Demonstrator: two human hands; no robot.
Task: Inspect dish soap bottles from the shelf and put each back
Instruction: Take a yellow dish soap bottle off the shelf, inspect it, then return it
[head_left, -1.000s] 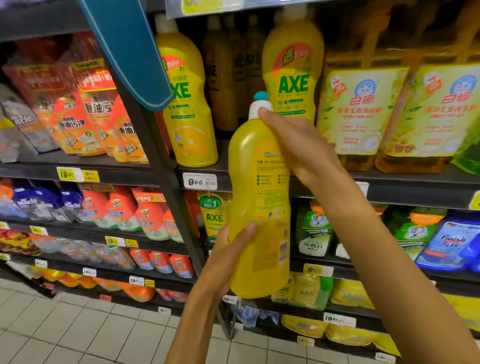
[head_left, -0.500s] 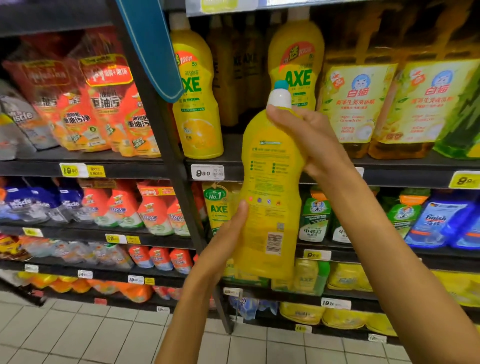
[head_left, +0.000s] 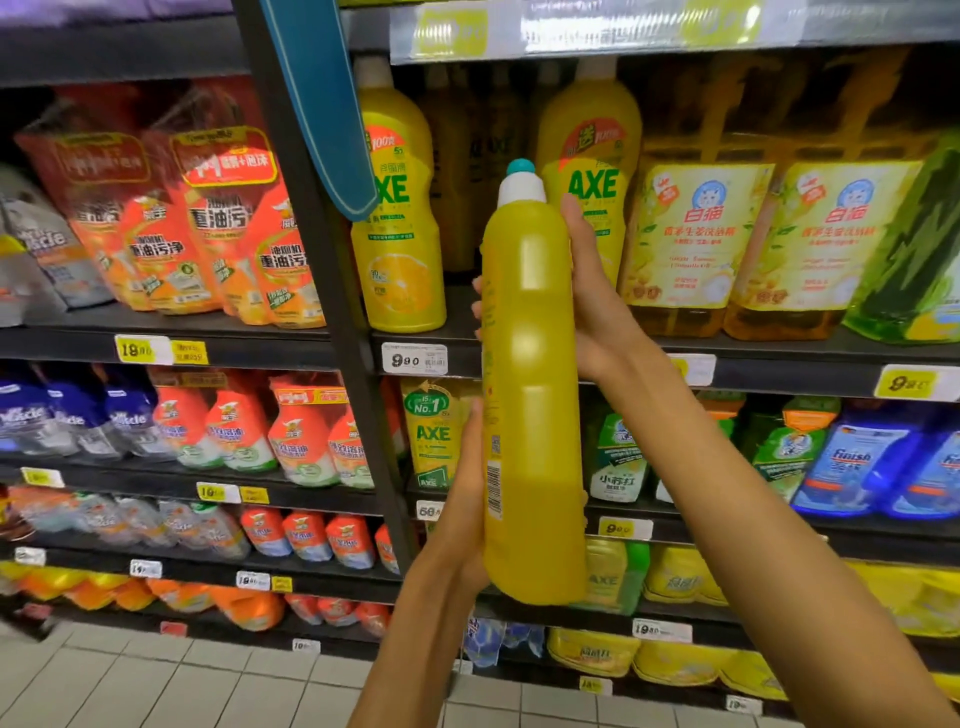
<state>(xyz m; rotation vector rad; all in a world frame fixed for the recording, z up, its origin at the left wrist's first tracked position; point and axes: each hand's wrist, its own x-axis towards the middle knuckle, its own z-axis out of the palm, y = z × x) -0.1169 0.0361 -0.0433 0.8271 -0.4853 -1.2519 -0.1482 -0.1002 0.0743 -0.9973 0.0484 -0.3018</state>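
I hold a tall yellow plastic dish soap bottle with a white and teal cap upright in front of the dark metal store shelf. My right hand wraps the upper part from the right, its fingertips showing past the bottle's left edge. My left hand grips the lower part from the left. The narrow side faces me, with a barcode near its left edge. Beyond it, on the far shelf, stand yellow AXE bottles; orange refill pouches are to the left.
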